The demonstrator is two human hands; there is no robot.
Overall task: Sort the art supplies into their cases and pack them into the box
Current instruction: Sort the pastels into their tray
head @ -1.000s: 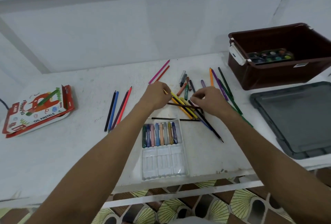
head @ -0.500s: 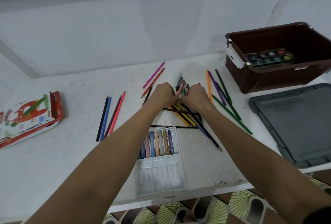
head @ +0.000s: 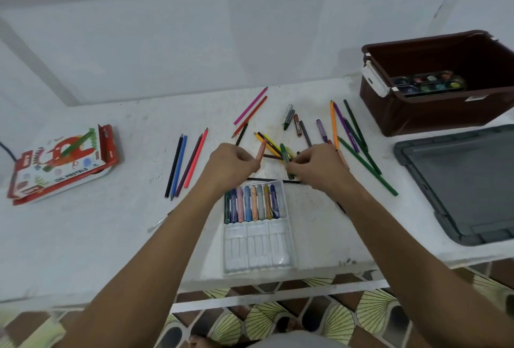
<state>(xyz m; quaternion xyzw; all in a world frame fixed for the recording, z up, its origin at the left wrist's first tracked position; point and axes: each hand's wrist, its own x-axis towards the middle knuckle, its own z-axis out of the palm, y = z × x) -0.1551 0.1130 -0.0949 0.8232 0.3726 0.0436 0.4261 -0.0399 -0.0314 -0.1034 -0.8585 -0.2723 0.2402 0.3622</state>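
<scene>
My left hand [head: 232, 165] pinches a salmon-pink oil pastel [head: 261, 149] that sticks up from its fingers. My right hand [head: 317, 167] grips a green oil pastel [head: 284, 153]. Both hover just beyond the clear plastic pastel tray [head: 257, 247], whose far row holds several pastels [head: 254, 203]. More pastels [head: 297, 125] and coloured pencils [head: 358, 150] lie scattered past the hands. Another group of pencils [head: 186, 164] lies to the left. The red oil pastels case [head: 61, 164] sits at the far left.
A brown box [head: 434, 114] at the right back holds a watercolour palette [head: 428, 85]. Its grey lid [head: 461, 183] lies in front of it at the table's right edge. A thin brush [head: 160, 221] lies by my left forearm. Patterned floor shows below the table edge.
Both hands drew back from the pile toward the tray and lifted. The left now holds a pink pastel, the right a green one.
</scene>
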